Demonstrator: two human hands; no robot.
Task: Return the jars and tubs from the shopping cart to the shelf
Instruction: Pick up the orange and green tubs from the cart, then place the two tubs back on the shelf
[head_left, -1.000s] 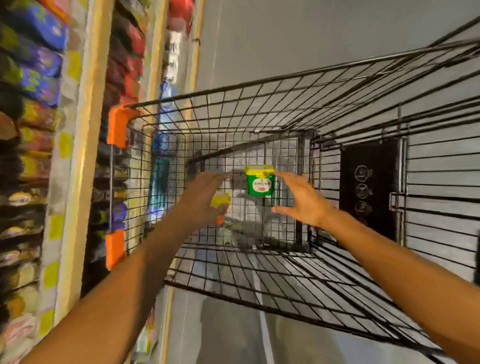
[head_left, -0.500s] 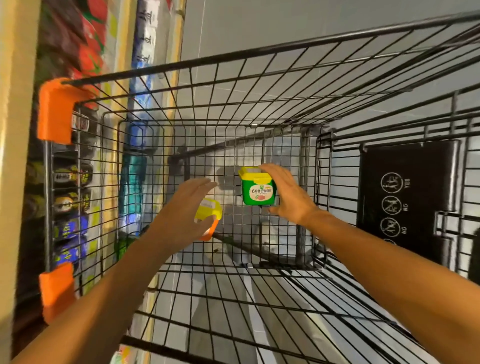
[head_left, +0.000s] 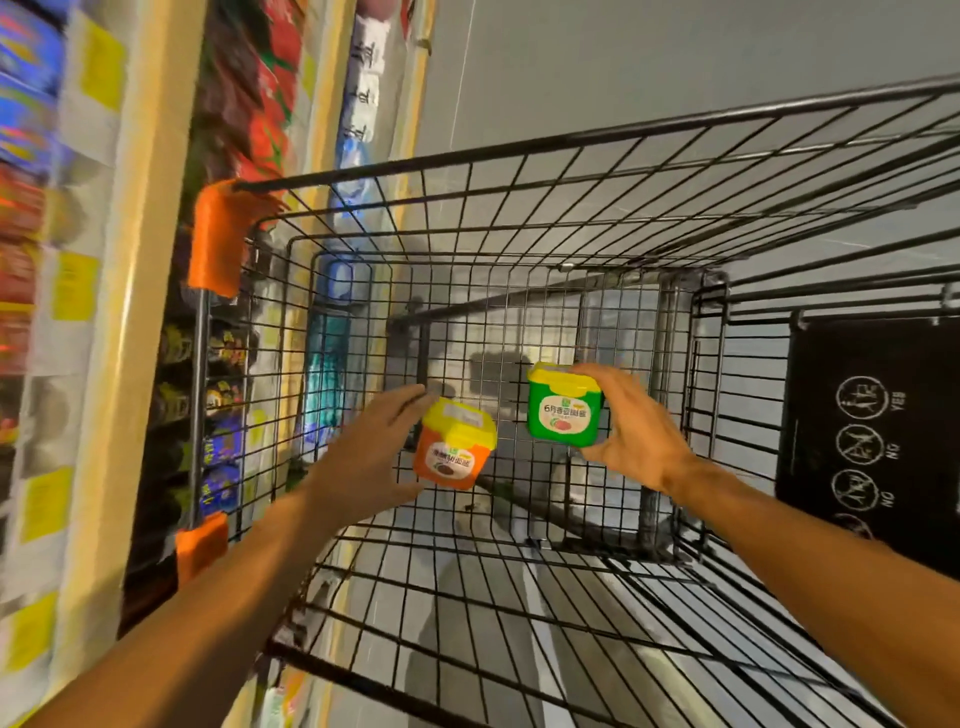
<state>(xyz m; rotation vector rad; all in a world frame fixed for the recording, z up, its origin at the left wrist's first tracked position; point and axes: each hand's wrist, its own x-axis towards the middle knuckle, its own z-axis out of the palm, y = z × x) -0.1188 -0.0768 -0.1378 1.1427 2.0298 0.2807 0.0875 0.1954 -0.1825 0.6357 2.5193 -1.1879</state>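
A black wire shopping cart (head_left: 519, 218) with orange corner guards stands on a grey floor (head_left: 649, 62) beside a shelf (head_left: 130, 312) of packaged goods along the left, blurred so that its labels cannot be read. Two tubs are held inside the basket, above its wire bottom: the left hand (head_left: 363, 462) has its fingers curled round an orange tub (head_left: 452, 457) with a yellow lid. The right hand (head_left: 634, 431) grips a green tub (head_left: 563, 410) between thumb and fingers, its palm side hidden.
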